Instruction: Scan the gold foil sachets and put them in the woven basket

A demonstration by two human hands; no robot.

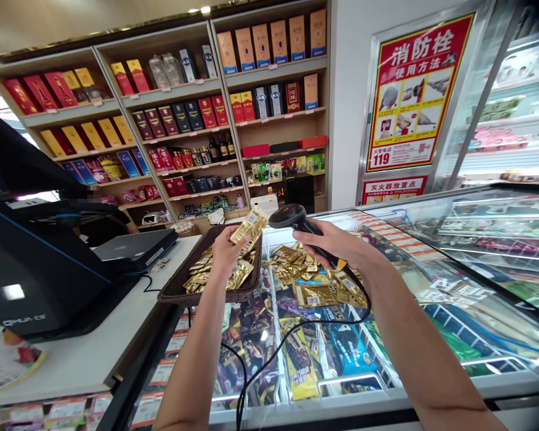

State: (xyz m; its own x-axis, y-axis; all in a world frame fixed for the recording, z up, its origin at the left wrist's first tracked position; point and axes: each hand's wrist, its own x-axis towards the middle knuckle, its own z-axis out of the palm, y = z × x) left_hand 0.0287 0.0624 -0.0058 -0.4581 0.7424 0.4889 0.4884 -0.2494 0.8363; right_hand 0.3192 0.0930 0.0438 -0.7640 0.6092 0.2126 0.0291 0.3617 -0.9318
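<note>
The left hand (225,249) lifts a gold packet (250,227) above the basket (174,288). Its fingers pinch the packet's lower edge, so the packet stands up past the fingertips. The right hand (338,243) has its fingers wrapped round the scanner (291,216), whose head sits just beside the packet. More gold packets (315,276) lie on the freezer lid (431,281) beside the tabletop (94,338).

A crinkly, glossy gold foil packet (250,227) meets a matt black plastic handheld scanner (296,219) above a dark woven wicker tray (175,287).
</note>
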